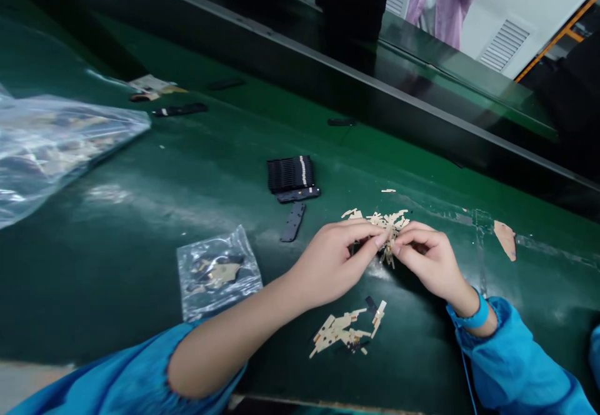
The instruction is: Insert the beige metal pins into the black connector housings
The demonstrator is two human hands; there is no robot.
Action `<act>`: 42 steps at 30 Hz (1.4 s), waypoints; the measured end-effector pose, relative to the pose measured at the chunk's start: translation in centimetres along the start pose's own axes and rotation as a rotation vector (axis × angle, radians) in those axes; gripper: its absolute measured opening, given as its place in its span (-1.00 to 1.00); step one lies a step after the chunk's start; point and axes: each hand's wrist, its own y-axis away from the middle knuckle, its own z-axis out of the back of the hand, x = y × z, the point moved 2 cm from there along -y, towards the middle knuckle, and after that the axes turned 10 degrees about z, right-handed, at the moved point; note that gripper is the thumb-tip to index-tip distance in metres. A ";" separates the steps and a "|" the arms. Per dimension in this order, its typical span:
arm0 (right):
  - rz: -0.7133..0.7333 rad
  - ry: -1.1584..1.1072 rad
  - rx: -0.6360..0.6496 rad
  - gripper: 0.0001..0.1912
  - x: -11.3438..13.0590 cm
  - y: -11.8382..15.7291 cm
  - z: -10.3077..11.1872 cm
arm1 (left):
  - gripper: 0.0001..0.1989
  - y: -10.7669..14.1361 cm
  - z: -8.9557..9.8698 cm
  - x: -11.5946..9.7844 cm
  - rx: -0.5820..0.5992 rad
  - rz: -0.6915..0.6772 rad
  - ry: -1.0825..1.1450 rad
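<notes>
My left hand (pixel 335 259) has thumb and forefinger pinched together over a pile of small cream-coloured strips (pixel 398 220). A thin light piece shows at its fingertips, too small to name surely. Facing it, my right hand (pixel 429 257) is also closed in a pinch, its fingertips almost meeting the left ones. What it grips is hidden. Nearer to me lies a second heap of cream strips (pixel 337 332), with a few dark bits among them.
Black slotted parts (pixel 288 174) sit in a row beyond my left hand, with a loose black piece (pixel 293 222) below. A small clear bag (pixel 218 277) and a large plastic bag (pixel 70 134) lie leftward. A dark ledge (pixel 328 65) borders the green table. Someone in pink (pixel 443 2) stands beyond.
</notes>
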 end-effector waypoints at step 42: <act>-0.026 0.083 0.078 -0.83 1.2 -0.3 0.7 | -0.76 -0.4 0.4 0.7 0.085 0.143 -0.369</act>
